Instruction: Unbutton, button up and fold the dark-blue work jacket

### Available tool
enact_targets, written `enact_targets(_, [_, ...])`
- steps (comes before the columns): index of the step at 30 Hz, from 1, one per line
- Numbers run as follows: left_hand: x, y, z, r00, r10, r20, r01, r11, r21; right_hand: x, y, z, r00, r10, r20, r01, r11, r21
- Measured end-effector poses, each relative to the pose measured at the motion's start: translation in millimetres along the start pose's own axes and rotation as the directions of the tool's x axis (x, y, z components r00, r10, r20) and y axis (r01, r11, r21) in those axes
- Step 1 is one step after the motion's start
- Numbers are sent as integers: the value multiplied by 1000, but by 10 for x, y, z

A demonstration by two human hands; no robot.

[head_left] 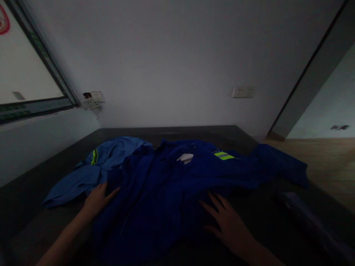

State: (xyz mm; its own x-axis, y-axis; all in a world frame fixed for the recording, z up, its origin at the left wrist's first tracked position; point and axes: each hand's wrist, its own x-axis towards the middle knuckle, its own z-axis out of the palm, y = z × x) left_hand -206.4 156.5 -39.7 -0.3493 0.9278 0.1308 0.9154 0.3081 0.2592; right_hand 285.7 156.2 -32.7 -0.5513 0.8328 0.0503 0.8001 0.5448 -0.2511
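A dark blue work jacket (166, 192) lies spread on a dark tabletop, its collar toward the wall and one sleeve stretched out to the right. A white label (186, 158) shows inside the neck, and a yellow-green reflective strip (224, 156) marks the shoulder area on the right. At the jacket's left edge rests my left hand (97, 199), thumb apart from the fingers, some fingertips hidden. My right hand (222, 218) is over the jacket's lower right part with fingers spread. A lighter blue garment (111, 162) with a reflective band lies crumpled beyond my left hand.
The dark table (177, 130) meets a pale wall. Wall sockets (243, 92) are at the right, with more sockets (95, 99) at the left corner by a window frame (36, 103). A dim, long dark item (310, 221) lies at the table's right. Tiled floor (330, 159) shows beyond.
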Motion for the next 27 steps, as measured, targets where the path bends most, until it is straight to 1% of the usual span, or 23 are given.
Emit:
enact_targets(2, [10, 72, 44, 999, -39, 13, 38, 995, 98, 96, 33, 21, 1000, -19, -16, 19, 1000, -1])
enact_targets(4, [24, 102, 68, 999, -50, 3, 49, 985, 167, 243, 71, 37, 998, -44, -36, 44, 999, -11])
enact_targets(7, [42, 134, 49, 999, -2, -32, 9, 972, 235, 562, 146, 49, 994, -86, -68, 85, 996, -18])
enact_targets(11, [94, 239, -38, 993, 91, -76, -60, 938, 341, 1071, 240, 44, 987, -126, -101, 124, 992, -24])
enact_targets(14, [156, 313, -71, 989, 111, -96, -69, 928, 365, 1361, 258, 33, 988, -104, -115, 101, 994, -32])
enact_targets(16, [197, 325, -72, 988, 90, -124, -46, 946, 320, 1443, 249, 12, 989, -88, -116, 86, 996, -22])
enact_targets(18, [231, 306, -73, 983, 48, -179, -8, 976, 216, 1414, 241, -43, 990, -88, -107, 91, 995, 31])
enact_targets(21, [267, 259, -92, 968, -3, -251, 10, 1000, 25, 1171, 268, -231, 988, -93, -122, 116, 974, 196])
enact_targets(24, [288, 245, -128, 960, -45, -275, 4, 989, -146, 748, 353, -533, 979, -51, -198, 117, 932, 343])
enact_targets(27, [302, 265, -182, 937, -134, -321, 43, 961, -274, 218, 491, -851, 955, 88, -283, 30, 921, 389])
